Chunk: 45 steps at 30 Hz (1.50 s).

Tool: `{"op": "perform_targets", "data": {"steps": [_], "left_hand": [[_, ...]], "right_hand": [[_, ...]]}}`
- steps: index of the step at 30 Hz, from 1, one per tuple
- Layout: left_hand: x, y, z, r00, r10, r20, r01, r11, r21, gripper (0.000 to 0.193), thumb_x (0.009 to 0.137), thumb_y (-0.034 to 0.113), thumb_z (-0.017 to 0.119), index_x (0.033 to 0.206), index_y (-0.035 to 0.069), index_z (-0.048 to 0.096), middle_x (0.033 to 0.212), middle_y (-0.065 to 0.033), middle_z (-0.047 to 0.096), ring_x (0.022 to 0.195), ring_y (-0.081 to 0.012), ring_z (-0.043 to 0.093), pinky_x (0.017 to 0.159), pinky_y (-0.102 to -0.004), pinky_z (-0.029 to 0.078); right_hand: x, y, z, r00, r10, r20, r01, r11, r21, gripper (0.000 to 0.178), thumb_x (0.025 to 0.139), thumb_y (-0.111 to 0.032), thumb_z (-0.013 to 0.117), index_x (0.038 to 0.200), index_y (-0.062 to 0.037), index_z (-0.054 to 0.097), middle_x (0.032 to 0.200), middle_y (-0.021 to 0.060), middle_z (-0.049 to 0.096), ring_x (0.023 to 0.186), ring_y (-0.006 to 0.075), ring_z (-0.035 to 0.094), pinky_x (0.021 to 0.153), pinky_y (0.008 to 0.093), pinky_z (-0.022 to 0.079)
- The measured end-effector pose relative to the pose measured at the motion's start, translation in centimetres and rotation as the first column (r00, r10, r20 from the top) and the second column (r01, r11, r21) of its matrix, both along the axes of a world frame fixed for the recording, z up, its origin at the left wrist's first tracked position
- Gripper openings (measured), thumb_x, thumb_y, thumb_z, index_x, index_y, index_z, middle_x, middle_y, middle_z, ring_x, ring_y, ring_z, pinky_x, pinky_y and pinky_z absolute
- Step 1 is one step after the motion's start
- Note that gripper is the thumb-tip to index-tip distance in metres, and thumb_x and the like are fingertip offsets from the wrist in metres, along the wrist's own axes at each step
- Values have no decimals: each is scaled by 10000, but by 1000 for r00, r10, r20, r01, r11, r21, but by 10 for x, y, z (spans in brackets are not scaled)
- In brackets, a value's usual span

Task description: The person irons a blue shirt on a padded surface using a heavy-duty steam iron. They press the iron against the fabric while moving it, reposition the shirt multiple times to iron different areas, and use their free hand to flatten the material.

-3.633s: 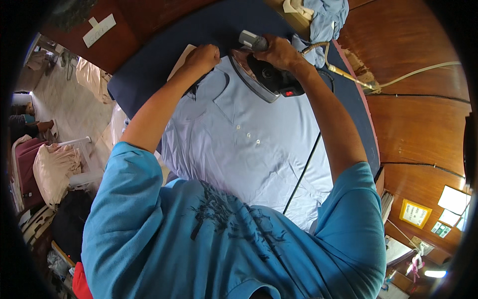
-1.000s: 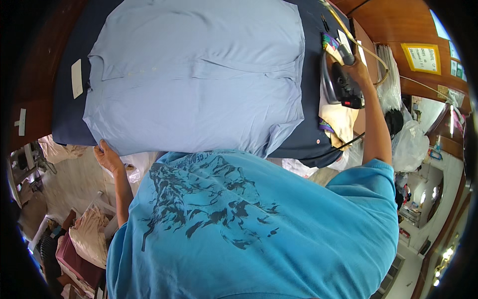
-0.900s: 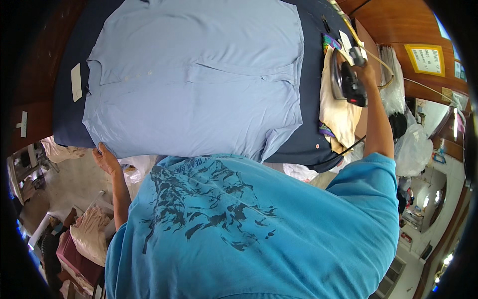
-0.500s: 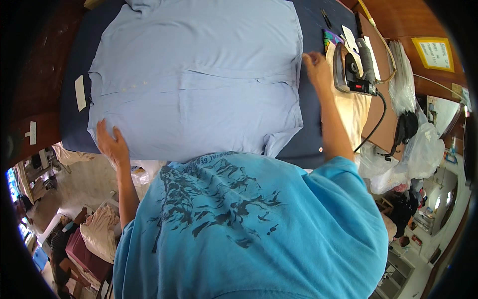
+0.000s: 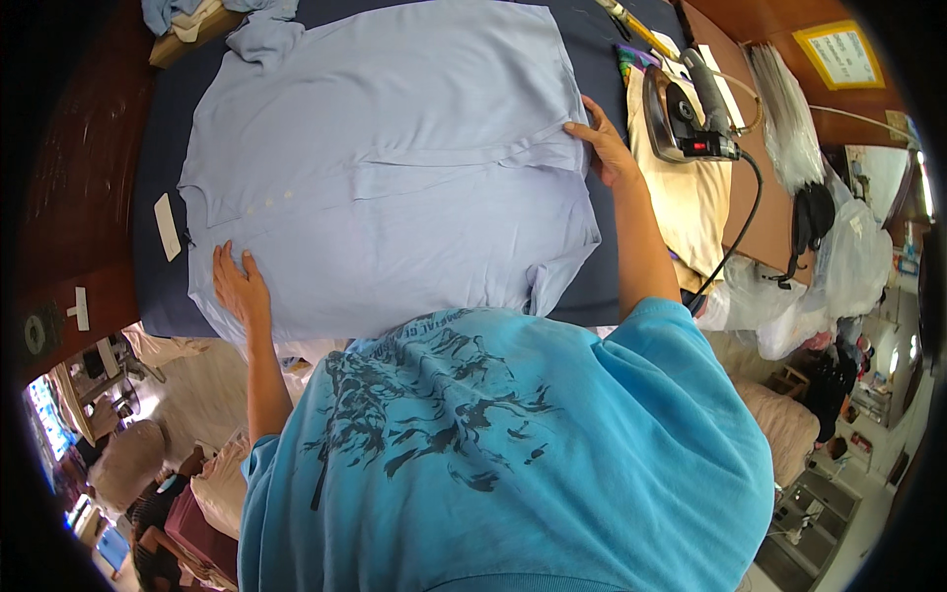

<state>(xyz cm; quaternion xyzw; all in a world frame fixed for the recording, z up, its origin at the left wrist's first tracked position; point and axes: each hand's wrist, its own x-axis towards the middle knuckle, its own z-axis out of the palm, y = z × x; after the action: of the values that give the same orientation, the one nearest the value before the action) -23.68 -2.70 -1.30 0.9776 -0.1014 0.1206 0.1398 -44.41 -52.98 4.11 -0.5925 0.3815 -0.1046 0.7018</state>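
A light blue shirt [image 5: 395, 109] lies spread over a dark navy ironing table [image 5: 163, 281], with creases and a fold running across its middle. My left hand [image 5: 242, 289] rests on the shirt's near left part, fingers stretched out and lying flat. At the far right edge of the garment my right hand [image 5: 607, 148] grips the cloth between thumb and fingers; the fabric bunches a little beside it. Right of that hand, an iron [image 5: 681, 113] with a grey handle and a lit red switch sits on a cream cloth [image 5: 686, 212].
A black cord [image 5: 755, 212] trails from the iron. Clear plastic bags [image 5: 789, 118] hang at the right, with a black item [image 5: 811, 227] among them. A white card [image 5: 167, 227] lies left of the shirt. Folded cloth [image 5: 192, 18] is at the far left corner.
My right hand has moved left onto the shirt's edge and taken hold of it, shifting the cloth there. My left hand stays on the shirt. The view has shifted slightly.
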Motion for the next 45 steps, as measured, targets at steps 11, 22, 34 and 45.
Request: {"op": "perform_targets", "data": {"steps": [11,22,34,45], "left_hand": [[2,-1,0,1000,6,-10,-6,1000,-2,410,892,291,503,1256,104,493,1362,-118,426,1266,-297,371,1025,-434,285],[0,-4,1,1000,14,-11,-14,1000,13,410,889,302,502,1260,129,492,1356,-92,433,1261,-279,380,1005,-437,299],[-98,-331,42,412,-901,134,907,392,-154,295,829,221,572,1104,114,586,1080,-48,597,1017,-220,547,899,-389,353],[-91,-339,20,401,-911,96,755,270,-597,100,870,137,498,907,62,553,877,-80,596,832,-282,539,782,-431,387]], "right_hand": [[-52,14,-7,905,-346,-247,-63,467,-882,270,785,-178,615,1038,-83,618,935,160,579,881,327,573,763,398,460],[-122,80,-1,764,-281,-581,-376,537,-755,245,832,-268,553,836,-36,634,882,177,582,840,356,591,704,439,475],[-64,-166,89,709,-528,-467,-488,111,-866,496,816,-449,578,1060,-18,613,961,221,639,915,375,611,772,429,481],[-59,-233,55,839,-259,-478,-351,413,-840,671,684,-426,681,1154,30,535,766,144,628,676,210,623,654,318,489]]}}
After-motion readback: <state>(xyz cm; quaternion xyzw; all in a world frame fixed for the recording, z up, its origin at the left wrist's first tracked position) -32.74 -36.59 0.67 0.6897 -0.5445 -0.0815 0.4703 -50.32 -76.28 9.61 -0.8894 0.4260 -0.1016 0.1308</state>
